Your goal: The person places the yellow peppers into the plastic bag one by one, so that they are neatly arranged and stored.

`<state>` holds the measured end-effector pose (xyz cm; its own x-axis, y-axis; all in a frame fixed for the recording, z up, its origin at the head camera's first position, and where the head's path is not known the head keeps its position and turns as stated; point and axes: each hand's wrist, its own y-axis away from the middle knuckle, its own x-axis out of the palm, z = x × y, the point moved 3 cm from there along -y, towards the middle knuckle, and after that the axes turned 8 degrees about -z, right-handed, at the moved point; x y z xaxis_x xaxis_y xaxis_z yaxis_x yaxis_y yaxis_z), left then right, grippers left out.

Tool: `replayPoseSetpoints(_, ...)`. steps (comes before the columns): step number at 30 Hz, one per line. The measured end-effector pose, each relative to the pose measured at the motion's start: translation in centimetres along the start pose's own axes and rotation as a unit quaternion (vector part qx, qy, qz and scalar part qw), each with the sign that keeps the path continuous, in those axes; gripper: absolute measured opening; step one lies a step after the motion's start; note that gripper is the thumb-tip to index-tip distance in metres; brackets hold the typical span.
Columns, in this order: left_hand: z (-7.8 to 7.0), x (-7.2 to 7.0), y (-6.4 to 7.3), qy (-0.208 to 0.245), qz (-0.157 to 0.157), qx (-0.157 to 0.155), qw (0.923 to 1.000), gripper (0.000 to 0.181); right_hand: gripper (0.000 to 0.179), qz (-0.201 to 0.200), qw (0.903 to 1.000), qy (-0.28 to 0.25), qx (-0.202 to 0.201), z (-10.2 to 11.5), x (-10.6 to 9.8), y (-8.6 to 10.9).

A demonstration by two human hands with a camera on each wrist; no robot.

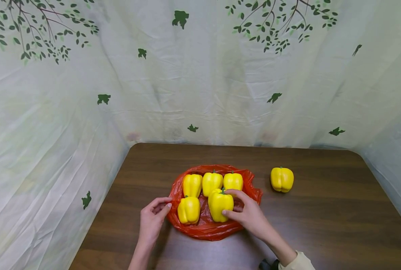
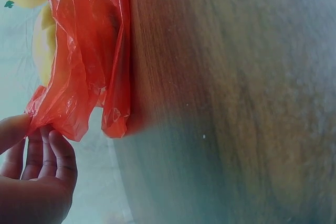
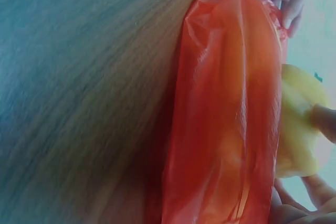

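A red plastic bag point(image 1: 210, 233) lies spread on the table with its mouth facing up, and several yellow bell peppers stand in it. My left hand point(image 1: 152, 216) pinches the bag's left rim between thumb and fingers; the left wrist view shows the thin red film point(image 2: 79, 77) caught there. With thumb and fingertips, my right hand point(image 1: 249, 213) grips a yellow bell pepper point(image 1: 219, 205) at the bag's front right. In the right wrist view this pepper point(image 3: 299, 124) shows above the bag's edge, its lower part hidden by the bag. Whether it touches the bottom I cannot tell.
Another yellow bell pepper point(image 1: 282, 179) sits alone on the brown wooden table point(image 1: 322, 210), to the right of the bag. Pale curtains point(image 1: 214, 82) printed with leaves hang behind the table and along its sides. A dark object point(image 1: 269, 264) shows beside the right sleeve.
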<state>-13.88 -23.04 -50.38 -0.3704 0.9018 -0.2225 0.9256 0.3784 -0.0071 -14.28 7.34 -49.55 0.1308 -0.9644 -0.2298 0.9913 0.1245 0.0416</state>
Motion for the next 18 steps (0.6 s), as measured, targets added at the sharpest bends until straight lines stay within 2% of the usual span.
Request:
replayPoseSetpoints(6, 0.0, 0.0, 0.0, 0.003, -0.002, 0.0, 1.0, 0.016, 0.056, 0.009, 0.9992, 0.039, -0.01, -0.1, 0.7, -0.4)
replayPoseSetpoints(18, 0.0, 0.0, 0.0, -0.003, -0.003, -0.001, 1.0, 0.016, 0.056, 0.033, 0.996, 0.082, -0.011, -0.6, 1.9, -1.0)
